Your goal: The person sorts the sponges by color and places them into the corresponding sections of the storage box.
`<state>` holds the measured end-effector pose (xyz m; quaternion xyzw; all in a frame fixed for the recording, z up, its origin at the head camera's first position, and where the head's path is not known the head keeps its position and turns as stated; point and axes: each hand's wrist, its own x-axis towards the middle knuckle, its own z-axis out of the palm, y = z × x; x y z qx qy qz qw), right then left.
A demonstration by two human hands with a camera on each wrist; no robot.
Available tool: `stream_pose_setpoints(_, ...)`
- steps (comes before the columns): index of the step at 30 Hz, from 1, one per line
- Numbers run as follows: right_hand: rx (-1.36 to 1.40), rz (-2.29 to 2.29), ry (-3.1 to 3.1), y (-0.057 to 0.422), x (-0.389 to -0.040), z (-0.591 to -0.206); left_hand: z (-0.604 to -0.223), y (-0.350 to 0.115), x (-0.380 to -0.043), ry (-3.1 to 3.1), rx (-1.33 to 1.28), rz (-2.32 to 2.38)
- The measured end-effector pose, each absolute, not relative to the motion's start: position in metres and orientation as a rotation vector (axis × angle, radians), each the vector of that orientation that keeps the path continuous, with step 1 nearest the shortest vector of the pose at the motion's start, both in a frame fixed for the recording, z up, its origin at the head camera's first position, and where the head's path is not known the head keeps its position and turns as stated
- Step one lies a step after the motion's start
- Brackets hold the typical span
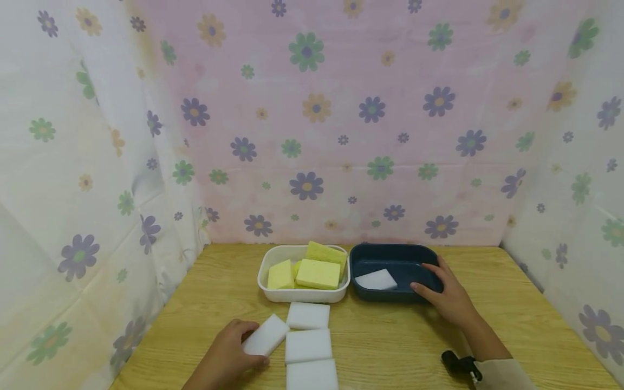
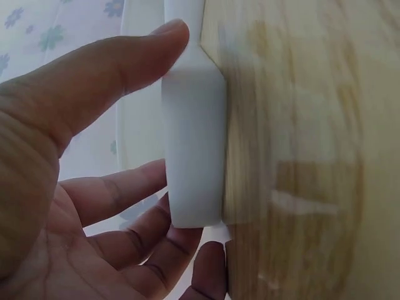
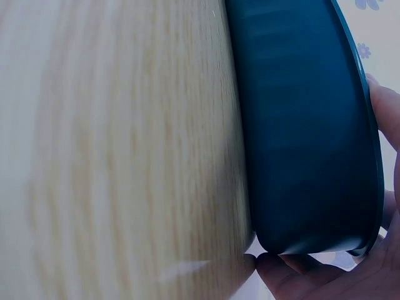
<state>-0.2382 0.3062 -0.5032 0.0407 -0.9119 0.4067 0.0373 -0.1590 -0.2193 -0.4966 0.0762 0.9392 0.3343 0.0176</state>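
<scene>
My left hand (image 1: 229, 352) pinches a white sponge block (image 1: 267, 337) between thumb and fingers, close over the table. In the left wrist view the thumb presses the sponge's (image 2: 195, 137) upper part, with fingertips at its lower end. A column of three white sponges, the middle one (image 1: 308, 346) among them, lies just right of it. My right hand (image 1: 450, 295) grips the right end of a dark blue tub (image 1: 385, 296), thumb at the front rim and fingers around the end. One white sponge (image 1: 377, 280) lies inside this tub.
A white tub (image 1: 304, 296) holding several yellow sponges (image 1: 318, 274) stands against the blue tub's left side. Both sit on the wooden table (image 1: 390, 346) near its back edge. A black object (image 1: 457, 364) is by the right sleeve (image 1: 504, 375). Flowered cloth (image 1: 341, 108) hangs behind.
</scene>
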Motion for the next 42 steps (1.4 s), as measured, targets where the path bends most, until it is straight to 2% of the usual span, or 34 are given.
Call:
stream_pose_setpoints(24, 0.129, 1.268, -2.794, 0.306, -0.239, -0.504, -0.489, -0.222, -0.161, 2.881, -0.002, 1.154)
stream_pose_setpoints(42, 0.123, 1.261, -2.804, 0.307, -0.241, -0.505, -0.465, -0.215, -0.161, 2.931, 0.007, 1.255)
